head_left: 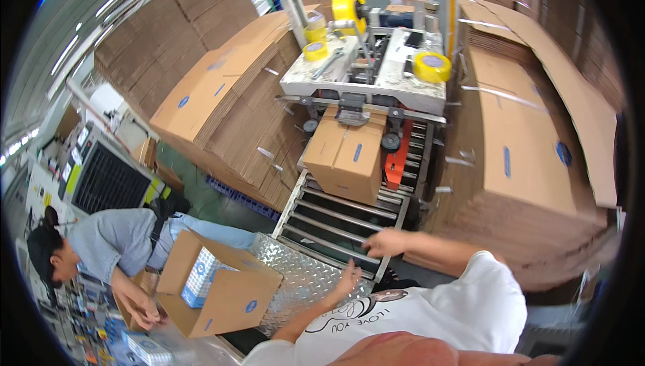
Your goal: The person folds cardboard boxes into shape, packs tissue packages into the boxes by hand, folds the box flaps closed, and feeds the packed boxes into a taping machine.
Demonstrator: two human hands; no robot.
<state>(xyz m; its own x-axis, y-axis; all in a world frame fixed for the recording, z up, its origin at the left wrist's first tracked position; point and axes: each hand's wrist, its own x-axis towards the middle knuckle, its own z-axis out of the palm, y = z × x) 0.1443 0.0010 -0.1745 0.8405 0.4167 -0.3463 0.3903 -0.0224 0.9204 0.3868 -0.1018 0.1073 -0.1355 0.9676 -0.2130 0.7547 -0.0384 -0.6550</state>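
Observation:
My left hand (348, 281) is held over the near end of the roller conveyor (336, 213), its fingers apart and nothing in them. Just above the rollers to the right, my right hand (388, 243) points leftward, empty, with fingers stretched out. Beyond both hands, a closed brown carton (346, 158) rests on the rollers, its far end under the head of a tape sealing machine (353, 107). Neither hand touches that carton. To my left stands an open carton (232, 299) with a blue-and-white box (201, 277) inside.
A co-worker in a grey shirt (117, 235) bends at the far left, hands beside the open carton. A patterned metal plate (306, 285) adjoins the conveyor. Tall stacks of flat cartons flank it, left (228, 111) and right (517, 164). Yellow tape rolls (432, 67) lie on the machine.

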